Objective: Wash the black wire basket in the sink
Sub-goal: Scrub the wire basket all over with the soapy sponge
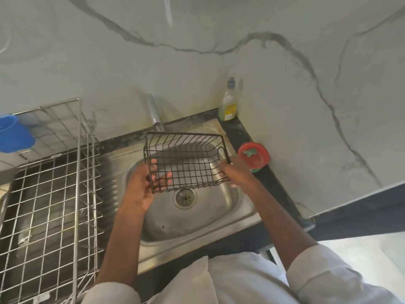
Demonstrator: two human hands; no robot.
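Note:
The black wire basket hangs over the steel sink, tilted with its open side toward me. My left hand holds its left end, fingers curled round the wires and showing through the mesh. My right hand grips the right end near the rim. The drain lies just below the basket. The tap spout ends right behind the basket; no water is seen running.
A steel wire dish rack fills the drainboard on the left, with a blue cup at its back. A dish soap bottle stands at the sink's back right corner. A red dish with a green scrubber sits on the dark counter.

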